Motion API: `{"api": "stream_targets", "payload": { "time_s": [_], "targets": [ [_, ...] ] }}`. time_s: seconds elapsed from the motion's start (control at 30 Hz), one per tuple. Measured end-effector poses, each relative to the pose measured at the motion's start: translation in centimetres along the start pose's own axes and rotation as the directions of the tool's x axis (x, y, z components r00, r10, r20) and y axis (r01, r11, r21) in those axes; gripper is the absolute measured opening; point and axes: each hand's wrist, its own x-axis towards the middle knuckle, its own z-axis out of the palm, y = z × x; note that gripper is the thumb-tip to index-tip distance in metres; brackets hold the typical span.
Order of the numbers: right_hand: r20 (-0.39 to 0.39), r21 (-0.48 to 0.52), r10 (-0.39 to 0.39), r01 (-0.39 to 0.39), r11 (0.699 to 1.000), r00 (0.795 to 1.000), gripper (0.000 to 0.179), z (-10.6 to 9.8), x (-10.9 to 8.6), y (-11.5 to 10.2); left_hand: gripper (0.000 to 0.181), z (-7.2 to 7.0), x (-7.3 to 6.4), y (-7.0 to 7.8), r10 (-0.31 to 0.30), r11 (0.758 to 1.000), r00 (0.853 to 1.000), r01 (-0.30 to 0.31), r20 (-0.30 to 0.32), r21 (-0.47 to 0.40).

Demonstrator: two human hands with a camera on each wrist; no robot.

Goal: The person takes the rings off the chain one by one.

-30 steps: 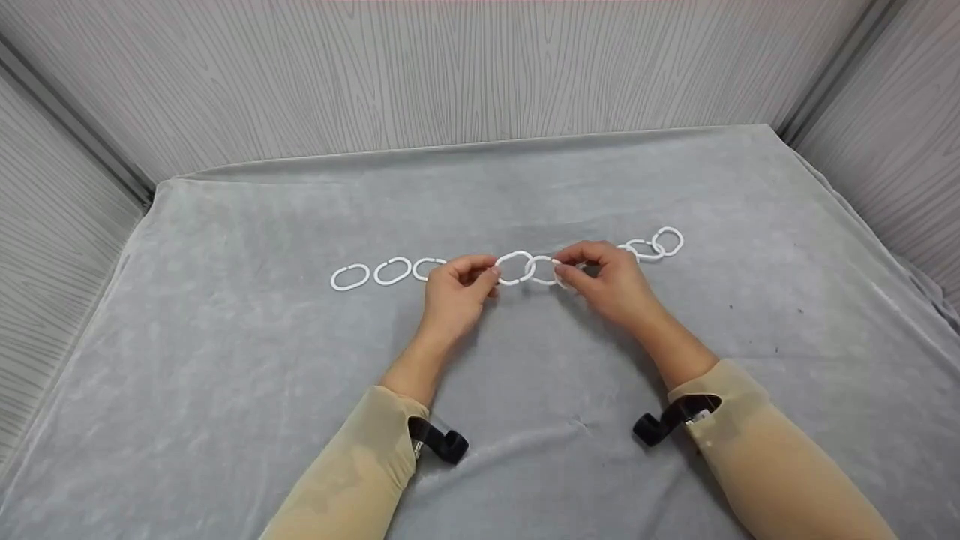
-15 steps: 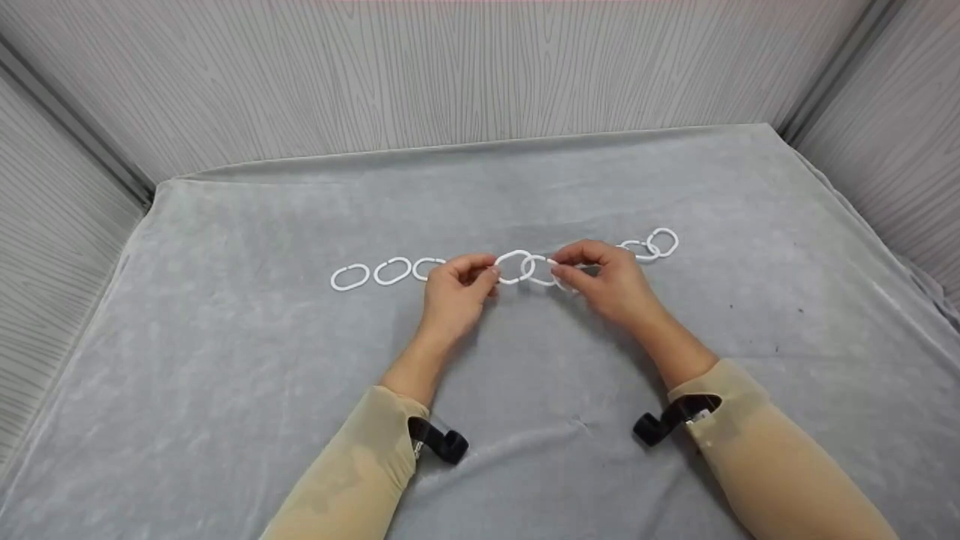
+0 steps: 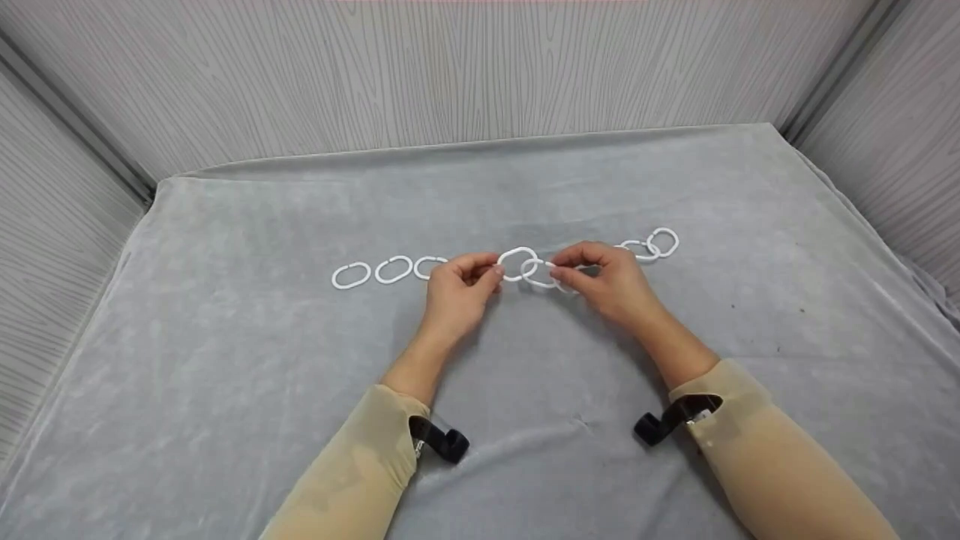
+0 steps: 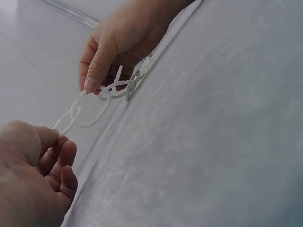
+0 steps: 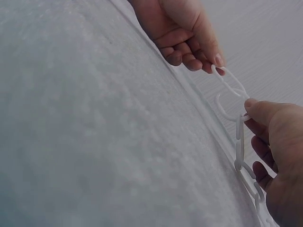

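Between thumb and fingers my left hand (image 3: 459, 294) pinches a white oval plastic ring (image 3: 517, 249), raised off the cloth. That ring overlaps and appears looped through a second white ring (image 3: 536, 285), which my right hand (image 3: 611, 283) pinches at its right side. From the right hand more linked rings hang down as a chain (image 5: 239, 142), seen in the right wrist view. The chain's far end, a ring (image 3: 663, 242), lies on the cloth beyond the right hand. Part of the chain is hidden behind that hand.
Left of the left hand, separate white rings lie in a row: an outer ring (image 3: 351, 275), a middle ring (image 3: 394, 269) and a partly covered ring (image 3: 427, 268). Grey cloth (image 3: 225, 375) covers the table. Pale wood-grain panels (image 3: 480, 75) stand behind and at the sides.
The right hand's ring and the chain's far end have shifted slightly left. The left hand's ring has tilted up a little, and the two rings overlap more. Both hands stay almost in place.
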Motion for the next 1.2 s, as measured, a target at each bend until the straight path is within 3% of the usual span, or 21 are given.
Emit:
{"api": "stream_targets", "payload": {
  "time_s": [1.2],
  "targets": [
    [0.029, -0.008, -0.012, 0.013, 1.0, 1.0, 0.009, -0.08, 0.01, 0.05, 0.01, 0.06, -0.05, 0.1, 0.0, 1.0, 1.0, 0.0, 0.012, 0.021]
  ]
}}
